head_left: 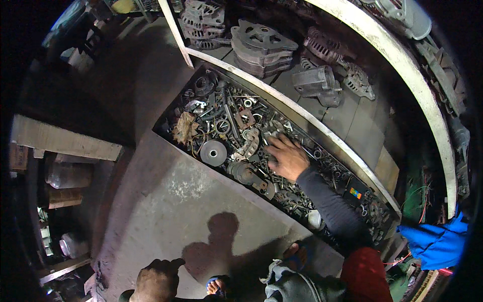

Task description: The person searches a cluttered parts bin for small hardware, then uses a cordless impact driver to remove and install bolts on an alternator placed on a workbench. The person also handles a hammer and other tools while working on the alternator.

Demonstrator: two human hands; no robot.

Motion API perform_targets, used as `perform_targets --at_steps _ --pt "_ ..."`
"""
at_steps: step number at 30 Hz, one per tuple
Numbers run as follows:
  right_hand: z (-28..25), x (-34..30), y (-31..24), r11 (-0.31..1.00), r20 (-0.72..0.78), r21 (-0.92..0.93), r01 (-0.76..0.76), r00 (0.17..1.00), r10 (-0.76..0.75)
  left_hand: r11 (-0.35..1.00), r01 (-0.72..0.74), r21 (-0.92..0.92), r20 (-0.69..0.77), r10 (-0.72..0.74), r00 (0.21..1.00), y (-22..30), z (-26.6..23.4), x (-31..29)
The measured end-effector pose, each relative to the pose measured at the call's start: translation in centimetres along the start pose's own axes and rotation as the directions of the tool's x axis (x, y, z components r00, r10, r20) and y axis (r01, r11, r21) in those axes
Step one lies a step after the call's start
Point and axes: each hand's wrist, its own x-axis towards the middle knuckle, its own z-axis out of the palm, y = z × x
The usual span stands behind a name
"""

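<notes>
My right hand [288,158] reaches into a long dark metal tray [183,151] heaped with small loose metal parts. Its fingers are spread and rest on the pile, gripping nothing that I can see; the fingertips partly blend in among the parts. Close to it lie a curved light-metal bracket [248,144] and a dark cylindrical motor part [242,172]. A grey round pulley [214,153] lies farther left, beside a crumpled brown scrap [185,127]. My left hand [157,280] hangs low at the bottom edge, curled into a fist with the thumb out; whatever it holds, if anything, is hidden.
Behind the tray a pale shelf rail [292,105] fronts a shelf with alternator housings [264,48] and a starter-like casing [317,84]. Blue cloth [435,241] hangs at right. A wooden shelf [65,138] with jars stands left. My sandalled foot [215,287] is on the concrete floor.
</notes>
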Motion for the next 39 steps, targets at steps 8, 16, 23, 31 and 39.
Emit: perform_targets --at_steps 8,16,23,31,39 --pt "-1.5 -10.6 2.8 0.994 0.037 -0.109 0.024 0.999 -0.02 0.999 -0.048 -0.012 -0.117 0.047 0.992 -0.2 0.1 -3.1" --pt "-5.6 -11.5 2.3 0.98 0.123 0.056 -0.192 0.975 0.184 0.998 -0.044 -0.053 -0.104 0.039 0.994 0.6 0.1 -4.1" --pt "-0.6 0.0 2.2 0.981 -0.102 -0.134 0.137 0.983 -0.151 0.997 -0.031 -0.064 -0.14 0.021 0.99 1.1 0.4 -4.1" --pt "-4.3 -7.8 3.6 0.953 0.247 -0.269 -0.137 0.947 0.206 0.975 0.073 -0.208 -0.079 -0.091 0.993 0.2 0.4 -5.3" --pt "0.3 -0.5 3.1 0.985 -0.074 0.157 -0.069 0.994 0.082 0.997 -0.003 -0.078 -0.085 -0.004 0.996 0.5 0.7 -4.0"
